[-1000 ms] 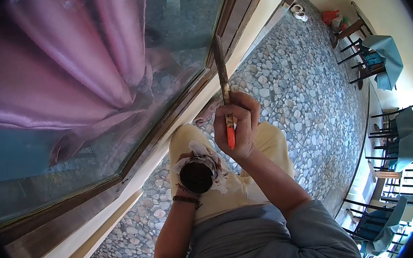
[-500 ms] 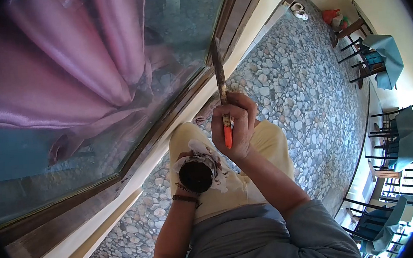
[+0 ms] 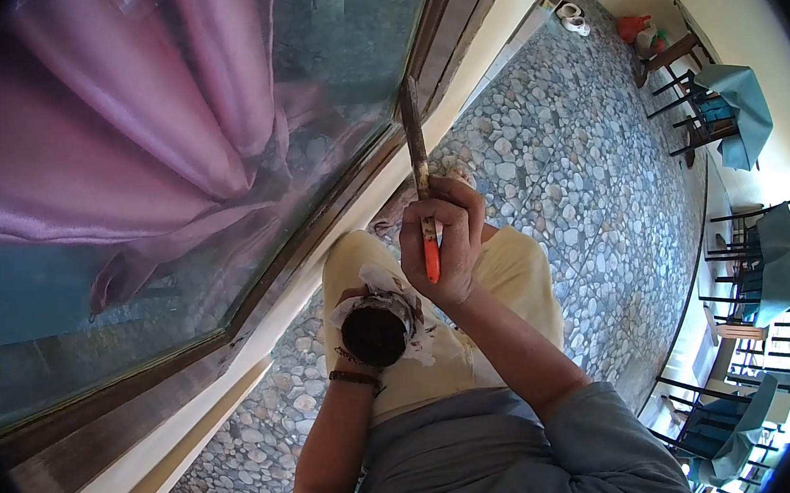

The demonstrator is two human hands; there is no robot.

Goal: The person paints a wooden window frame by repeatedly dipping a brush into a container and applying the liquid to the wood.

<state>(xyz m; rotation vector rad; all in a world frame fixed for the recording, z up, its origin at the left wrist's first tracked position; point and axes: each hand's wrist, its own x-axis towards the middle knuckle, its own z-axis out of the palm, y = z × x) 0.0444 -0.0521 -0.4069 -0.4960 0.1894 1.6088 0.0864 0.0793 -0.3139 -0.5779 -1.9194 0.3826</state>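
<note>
My right hand (image 3: 442, 242) is closed round a paintbrush (image 3: 422, 173) with an orange-tipped handle. The brush points up and away from me, its dark bristle end against the brown wooden window frame (image 3: 438, 47) near the lower corner of the glass. My left hand (image 3: 348, 306) grips a can of dark paint (image 3: 373, 337) above my left thigh. A paint-smeared white cloth or paper (image 3: 388, 290) is wrapped round the can. Most of the left fingers are hidden behind the can and wrapping.
Left of me is a glass pane with a pink curtain (image 3: 144, 109) behind it. Pebble-patterned floor (image 3: 587, 171) spreads to the right. Chairs with green covers (image 3: 733, 105) line the far wall. White shoes (image 3: 573, 18) and a red bag (image 3: 633, 28) lie at the back.
My right hand and the brush have shifted slightly left, with the bristle end still at the frame. The left hand and the can have barely moved.
</note>
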